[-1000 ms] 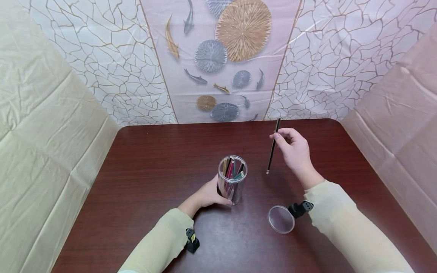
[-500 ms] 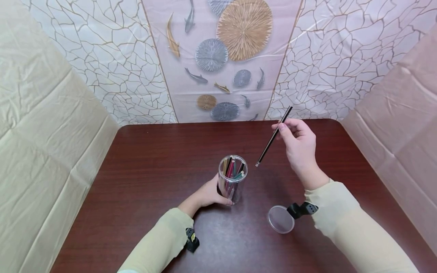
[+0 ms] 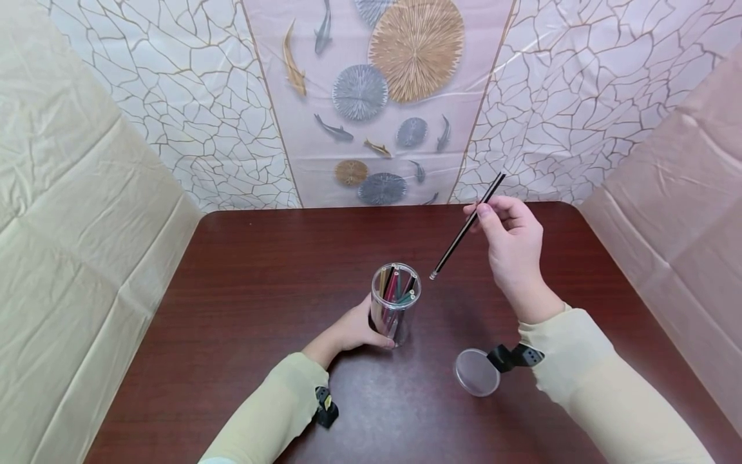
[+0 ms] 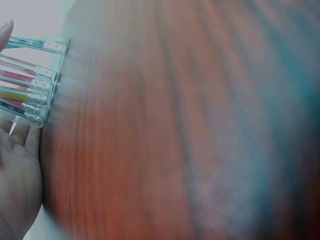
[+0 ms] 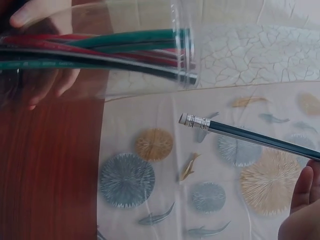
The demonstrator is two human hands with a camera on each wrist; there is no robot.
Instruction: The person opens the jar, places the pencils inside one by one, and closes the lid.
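A clear cylindrical jar (image 3: 402,322) stands upright on the table, holding several pencils (image 3: 393,287) in red, green, black and yellow. My left hand (image 3: 355,328) grips the jar low on its left side, its far fingers hidden behind it. To the right of the jar and above the table, my right hand (image 3: 513,241) pinches a black pencil (image 3: 460,233) between thumb and fingers. The pencil slants, eraser end down toward the jar and apart from its rim. In the right wrist view, the metal band and pale eraser (image 5: 192,121) show clearly.
A round clear lid (image 3: 478,372) lies on the dark wooden table (image 3: 261,277), right of the jar and near the right wrist's black camera (image 3: 514,357). Patterned cloth (image 3: 382,109) hangs behind the table's far edge, with pale cloth at both sides.
My right hand has risen slightly and shifted right. The pencil has tilted from nearly upright to a slant, its eraser end swinging left toward the jar. My left hand and the jar stay put.
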